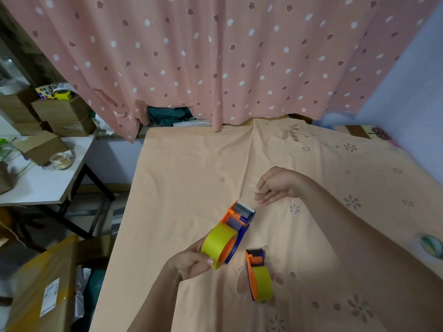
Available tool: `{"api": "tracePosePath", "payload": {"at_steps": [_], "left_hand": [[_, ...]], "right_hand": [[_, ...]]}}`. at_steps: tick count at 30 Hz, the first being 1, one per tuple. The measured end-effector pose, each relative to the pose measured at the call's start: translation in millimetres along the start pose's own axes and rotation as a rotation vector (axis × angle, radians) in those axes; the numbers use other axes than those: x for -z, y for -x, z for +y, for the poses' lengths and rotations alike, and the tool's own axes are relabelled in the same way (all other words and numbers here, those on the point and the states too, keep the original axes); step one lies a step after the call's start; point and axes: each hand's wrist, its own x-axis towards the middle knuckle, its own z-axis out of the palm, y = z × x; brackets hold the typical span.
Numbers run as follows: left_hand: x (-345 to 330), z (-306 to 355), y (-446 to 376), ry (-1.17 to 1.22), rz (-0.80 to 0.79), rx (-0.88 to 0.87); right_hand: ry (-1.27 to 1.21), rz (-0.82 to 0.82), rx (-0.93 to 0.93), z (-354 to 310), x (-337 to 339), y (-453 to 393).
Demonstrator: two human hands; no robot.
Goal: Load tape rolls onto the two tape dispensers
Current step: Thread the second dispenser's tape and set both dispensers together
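While left hand (191, 262) grips, perhaps dispenser (230, 236).

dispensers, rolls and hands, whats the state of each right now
held dispenser: off the cloth, yellow roll mounted
second dispenser: on the cloth, yellow roll mounted, untouched
left hand: gripping the held roll
right hand: fingers pinched near the cutter
spare roll: on the cloth

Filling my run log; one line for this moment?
left hand: holds loaded dispenser | right hand: pinched beyond cutter, tape unclear | second dispenser: loaded, on cloth
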Motion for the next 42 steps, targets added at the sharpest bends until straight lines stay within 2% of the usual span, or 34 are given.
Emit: {"api": "tracePosePath", "payload": {"at_steps": [8, 13, 18, 22, 27, 31, 33, 35, 38, 42], "left_hand": [[2.9, -6.9, -8.0, 0.094, 0.004, -0.088], [7.3, -12.4, -10.4, 0.304, 0.052, -0.165], [10.7, -13.1, -8.7, 0.404, 0.001, -0.203], [13.2, -12.5, -6.8, 0.526, -0.055, -0.218], [15.0, -7.0, 0.1, 0.547, -0.037, -0.304], [17.6, -2.1, 6.4, 0.531, -0.030, -0.286], [20.7, 2.6, 7.9, 0.548, -0.059, -0.243], [20.8, 7.0, 9.2, 0.557, -0.094, -0.228], [17.6, 13.5, 10.3, 0.536, -0.090, -0.243], [10.5, 15.8, 9.2, 0.491, -0.083, -0.278]], "right_hand": [[-0.078, 0.054, 0.013, 6.5, -5.5, -2.7], [-0.350, -0.106, 0.171, 17.1, -12.3, -4.3], [-0.539, -0.295, 0.164, 37.5, -14.7, -7.8], [-0.702, -0.284, 0.185, 43.2, -13.8, -11.2], [-0.511, -0.263, 0.228, 40.3, -19.9, -12.0], [-0.196, 0.037, 0.403, 25.5, -33.3, -14.2], [-0.019, 0.105, 0.508, 14.0, -40.6, -11.7], [0.109, 0.073, 0.583, 5.3, -46.9, -10.6], [0.250, 0.036, 0.594, 2.0, -56.9, -14.6], [0.247, 0.087, 0.594, 5.6, -67.8, -21.0]]}}
